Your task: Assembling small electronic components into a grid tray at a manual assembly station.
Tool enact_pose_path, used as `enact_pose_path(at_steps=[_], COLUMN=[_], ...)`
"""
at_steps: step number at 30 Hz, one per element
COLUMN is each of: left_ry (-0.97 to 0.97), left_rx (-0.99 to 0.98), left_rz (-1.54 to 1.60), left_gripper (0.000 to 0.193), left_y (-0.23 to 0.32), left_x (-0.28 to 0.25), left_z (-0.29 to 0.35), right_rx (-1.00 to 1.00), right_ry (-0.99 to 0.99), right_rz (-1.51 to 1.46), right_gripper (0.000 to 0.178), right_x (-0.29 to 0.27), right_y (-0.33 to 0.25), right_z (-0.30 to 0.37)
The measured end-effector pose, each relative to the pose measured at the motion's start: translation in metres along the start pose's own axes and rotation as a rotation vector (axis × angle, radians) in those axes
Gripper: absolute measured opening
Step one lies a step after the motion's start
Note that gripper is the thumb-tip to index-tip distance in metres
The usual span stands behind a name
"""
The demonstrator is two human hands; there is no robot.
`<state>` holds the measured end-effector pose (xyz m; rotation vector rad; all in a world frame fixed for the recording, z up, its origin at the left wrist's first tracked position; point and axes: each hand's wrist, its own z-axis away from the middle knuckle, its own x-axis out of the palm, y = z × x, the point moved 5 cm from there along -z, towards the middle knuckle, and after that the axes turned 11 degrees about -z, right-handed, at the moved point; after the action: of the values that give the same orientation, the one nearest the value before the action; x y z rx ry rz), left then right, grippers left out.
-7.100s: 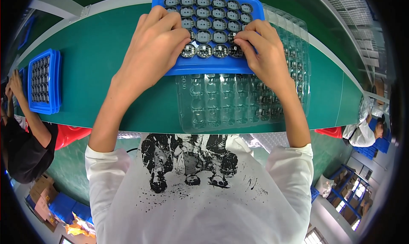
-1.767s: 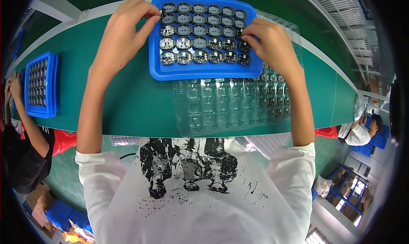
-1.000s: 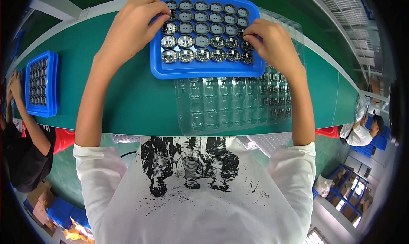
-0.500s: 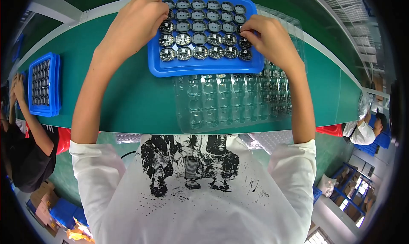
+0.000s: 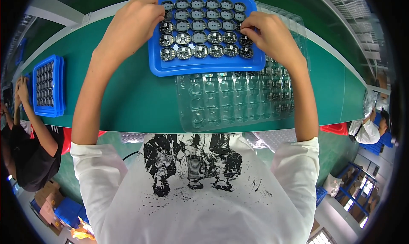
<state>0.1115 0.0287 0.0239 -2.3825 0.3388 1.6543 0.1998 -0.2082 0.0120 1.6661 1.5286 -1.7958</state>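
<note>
A blue plastic tray point(image 5: 204, 67) on the bench carries rows of small round electronic parts. The near rows show circuit boards point(image 5: 184, 53) with bright spots; many farther ones show plain grey faces point(image 5: 198, 14). My left hand point(image 5: 130, 24) reaches over the tray's upper left edge, fingers curled together at the leftmost column, their tips partly hidden. My right hand point(image 5: 272, 35) pinches thumb and forefinger at a round electronic part point(image 5: 239, 26) in the rightmost column. A clear plastic blister tray point(image 5: 221, 103) lies under the blue tray and nearer to me, dark parts in its right-hand pockets.
The green bench top point(image 5: 128, 99) stretches to both sides. At the left stands a stack of blue trays point(image 5: 60, 86) with similar parts, beside a co-worker in black point(image 5: 34, 159). Another person in white point(image 5: 367, 133) sits far right. Red stools point(image 5: 334, 128) stand below the bench edge.
Both hands stay at the same columns of the tray with almost no movement. The whole view has shifted slightly, so the side stack and co-workers appear a little farther right.
</note>
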Motion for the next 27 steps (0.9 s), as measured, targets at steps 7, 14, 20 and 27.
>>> enact_pose_path(at_steps=[7,14,20,27], left_ry=[-0.045,-0.127,-0.153,0.012], left_rx=[0.044,0.064,0.112,0.045], left_rz=[-0.043,-0.048,0.179,0.581], left_gripper=[0.004,0.003,0.010,0.010], left_y=[0.000,0.003,-0.021,0.050], left_x=[0.006,0.017,0.018,-0.027], left_z=[-0.006,-0.015,-0.011,-0.011], right_rx=[-0.026,-0.036,0.059,0.632], right_ry=[-0.006,-0.001,0.078,-0.090], right_rz=[0.013,0.050,-0.292,-0.315], right_gripper=[0.011,0.013,0.021,0.011], right_x=[0.003,-0.001,-0.033,-0.071], right_y=[0.000,0.004,0.013,0.017], right_z=[-0.002,0.003,0.025,0.165])
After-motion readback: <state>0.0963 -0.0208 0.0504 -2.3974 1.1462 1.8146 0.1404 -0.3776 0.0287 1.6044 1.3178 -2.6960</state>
